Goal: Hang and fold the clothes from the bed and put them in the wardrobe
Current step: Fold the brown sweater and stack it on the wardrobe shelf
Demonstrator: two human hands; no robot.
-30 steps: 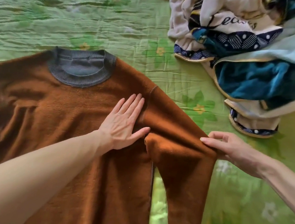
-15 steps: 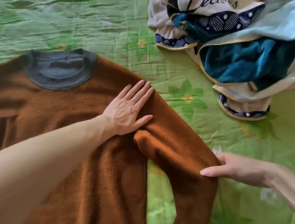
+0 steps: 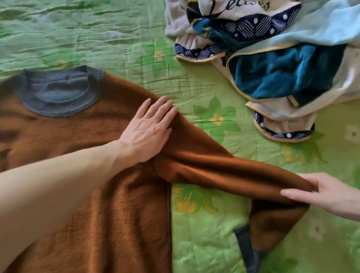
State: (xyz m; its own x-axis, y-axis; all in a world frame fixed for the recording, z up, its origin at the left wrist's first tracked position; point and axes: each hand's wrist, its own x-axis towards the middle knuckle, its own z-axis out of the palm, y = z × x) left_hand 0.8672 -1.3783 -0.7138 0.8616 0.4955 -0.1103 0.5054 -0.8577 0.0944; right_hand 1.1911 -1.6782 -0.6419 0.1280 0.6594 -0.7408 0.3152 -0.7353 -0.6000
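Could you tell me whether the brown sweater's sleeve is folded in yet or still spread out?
Still out: the right hand grips the sleeve, stretched sideways off the brown sweater, cuff hanging.

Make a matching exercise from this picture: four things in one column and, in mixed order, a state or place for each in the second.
1. brown fleece sweater
2. left hand
3. right hand
4. dark grey ribbed cuff

a. pinches the sleeve
b. hangs at the sleeve's end
c. lies spread on the green quilt
d. presses flat on the shoulder

Pairs: 1-c, 2-d, 3-a, 4-b
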